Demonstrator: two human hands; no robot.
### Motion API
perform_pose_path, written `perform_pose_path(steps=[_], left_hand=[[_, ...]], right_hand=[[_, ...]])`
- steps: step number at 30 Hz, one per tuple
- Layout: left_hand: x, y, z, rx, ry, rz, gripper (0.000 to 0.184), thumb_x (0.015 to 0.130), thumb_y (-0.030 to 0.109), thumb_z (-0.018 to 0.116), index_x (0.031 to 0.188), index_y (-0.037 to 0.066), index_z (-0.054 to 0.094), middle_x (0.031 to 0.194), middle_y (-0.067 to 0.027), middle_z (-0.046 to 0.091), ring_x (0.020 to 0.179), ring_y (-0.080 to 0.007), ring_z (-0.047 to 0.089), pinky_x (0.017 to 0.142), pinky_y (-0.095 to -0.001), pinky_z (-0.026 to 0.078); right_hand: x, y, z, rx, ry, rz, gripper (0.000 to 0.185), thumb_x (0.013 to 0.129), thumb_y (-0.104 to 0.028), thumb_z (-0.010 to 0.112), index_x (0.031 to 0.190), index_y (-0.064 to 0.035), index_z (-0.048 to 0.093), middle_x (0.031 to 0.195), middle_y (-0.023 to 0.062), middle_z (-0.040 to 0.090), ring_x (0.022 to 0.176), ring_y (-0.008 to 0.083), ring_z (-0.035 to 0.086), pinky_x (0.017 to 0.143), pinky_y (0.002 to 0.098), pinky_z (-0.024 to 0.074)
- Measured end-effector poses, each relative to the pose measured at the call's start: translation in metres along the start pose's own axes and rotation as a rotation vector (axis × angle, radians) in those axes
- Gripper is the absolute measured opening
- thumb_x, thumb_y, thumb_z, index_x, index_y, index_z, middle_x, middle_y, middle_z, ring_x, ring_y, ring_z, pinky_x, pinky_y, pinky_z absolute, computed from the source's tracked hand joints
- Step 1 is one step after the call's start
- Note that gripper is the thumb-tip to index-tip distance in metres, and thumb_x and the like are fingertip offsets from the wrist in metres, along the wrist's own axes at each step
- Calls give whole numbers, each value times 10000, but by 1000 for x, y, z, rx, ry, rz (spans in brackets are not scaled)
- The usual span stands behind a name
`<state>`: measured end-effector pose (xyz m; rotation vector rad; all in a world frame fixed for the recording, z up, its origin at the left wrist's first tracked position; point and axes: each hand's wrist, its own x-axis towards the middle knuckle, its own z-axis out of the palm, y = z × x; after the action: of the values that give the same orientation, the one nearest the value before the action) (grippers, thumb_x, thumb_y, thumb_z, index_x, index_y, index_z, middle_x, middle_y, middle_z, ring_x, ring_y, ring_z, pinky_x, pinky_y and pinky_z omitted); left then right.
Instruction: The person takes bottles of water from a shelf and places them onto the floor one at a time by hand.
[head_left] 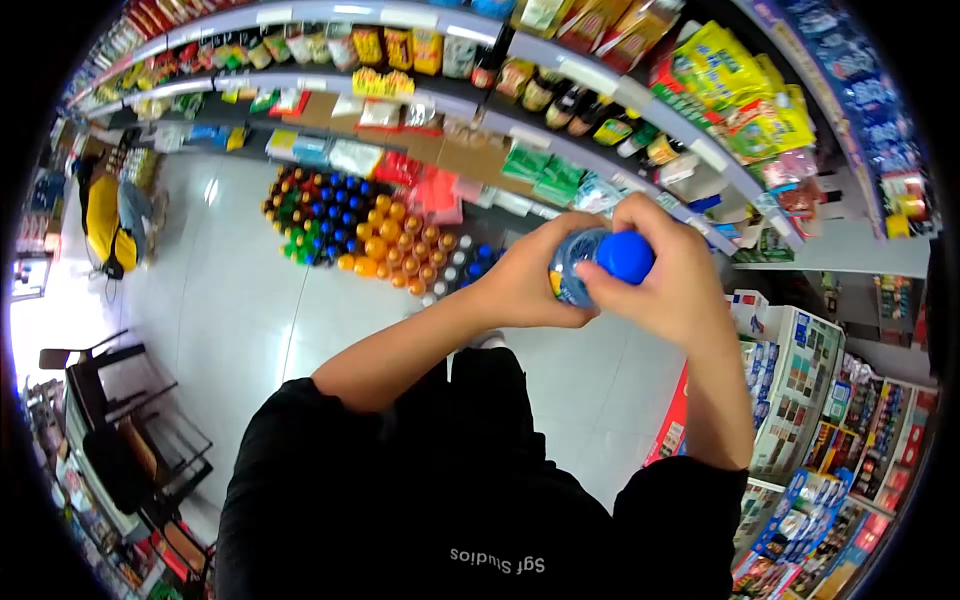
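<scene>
A clear plastic bottle (572, 262) with a large blue cap (627, 257) is held up in front of me, tilted, its cap toward the right. My left hand (525, 275) wraps round the bottle's body. At the cap end, my right hand (665, 270) is closed, with the thumb and fingers against the cap and upper bottle. A bit of yellow and blue label shows beside my left palm. Beyond my left wrist, several drink bottles (385, 245) stand in a block on the floor, with orange, blue, red and white caps.
Shelves (440, 95) of packets and jars curve across the far side. A person in a yellow top (105, 222) is at the far left. Dark chairs (125, 460) stand at the lower left on the tiled floor (260, 310). Display racks (795, 385) with small goods stand at right.
</scene>
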<state>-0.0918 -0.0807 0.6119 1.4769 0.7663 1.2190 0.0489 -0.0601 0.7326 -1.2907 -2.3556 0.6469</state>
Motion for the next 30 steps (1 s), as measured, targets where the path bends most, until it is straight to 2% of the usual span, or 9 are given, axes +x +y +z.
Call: perform_pose_path(steps=[9, 11, 14, 19, 22, 23, 25, 26, 30], left_hand=[[-96, -139, 42, 75, 117, -224, 693, 534, 133, 796, 1145, 71, 474, 1108, -122, 545, 1020, -287, 533, 884, -361, 412], [-118, -167, 48, 145, 56, -234, 712, 621, 123, 774, 1227, 52, 407, 1162, -124, 508, 1071, -231, 514, 913, -349, 402], [-158, -223, 62, 374, 83, -365, 711, 639, 93, 738, 1256, 42, 389, 1195, -168, 482, 1119, -331, 475, 954, -366, 379], [-222, -296, 77, 544, 96, -572, 731, 630, 132, 742, 1259, 62, 376, 1205, -182, 483, 1115, -351, 474, 953, -390, 390], [-272, -358, 89, 124, 297, -1179, 693, 743, 158, 691, 1298, 68, 286, 1134, -185, 516, 914, -242, 580, 783, -334, 478], [-291, -385, 93, 95, 316, -1166, 615, 812, 125, 606, 1307, 61, 247, 1072, -166, 548, 846, -205, 594, 693, -306, 490], [-293, -412, 94, -333, 516, -1286, 474, 867, 150, 504, 1291, 64, 312, 1056, -131, 567, 841, -192, 591, 697, -298, 476], [-294, -427, 91, -334, 521, -1299, 474, 867, 150, 504, 1291, 64, 312, 1056, -131, 567, 841, -192, 591, 697, -298, 476], [-282, -472, 77, -540, 723, -1413, 405, 889, 238, 398, 1241, 44, 445, 1181, -125, 508, 992, -239, 544, 841, -362, 454]], right_hand=[[-60, 82, 121, 111, -170, 149, 339, 627, -239, 703, 855, -87, 504, 693, 89, 600, 627, 309, 607, 547, 382, 478], [-79, 99, 152, 115, -211, 200, 352, 626, -232, 701, 871, -79, 499, 699, 88, 605, 623, 296, 611, 545, 375, 480], [-118, 140, 222, 83, -227, 300, 371, 625, -234, 702, 888, -75, 494, 683, 93, 605, 602, 286, 612, 528, 369, 480], [-161, 191, 316, 135, -240, 442, 373, 644, -262, 697, 890, -78, 485, 661, 109, 604, 563, 288, 604, 502, 366, 474], [-175, 227, 385, 128, -232, 641, 349, 668, -284, 686, 858, -88, 467, 652, 107, 603, 570, 305, 602, 505, 380, 468], [-177, 235, 402, 137, -245, 646, 349, 668, -284, 686, 858, -88, 467, 652, 107, 603, 570, 305, 602, 505, 380, 468], [-180, 251, 433, 120, -261, 705, 347, 676, -301, 680, 860, -94, 470, 647, 109, 601, 581, 309, 605, 513, 389, 469], [-181, 261, 449, 111, -272, 716, 358, 680, -317, 679, 871, -99, 470, 667, 110, 608, 601, 319, 608, 526, 403, 469], [-189, 294, 512, 100, -346, 775, 382, 686, -330, 678, 902, -99, 464, 718, 116, 625, 645, 333, 618, 558, 422, 471]])
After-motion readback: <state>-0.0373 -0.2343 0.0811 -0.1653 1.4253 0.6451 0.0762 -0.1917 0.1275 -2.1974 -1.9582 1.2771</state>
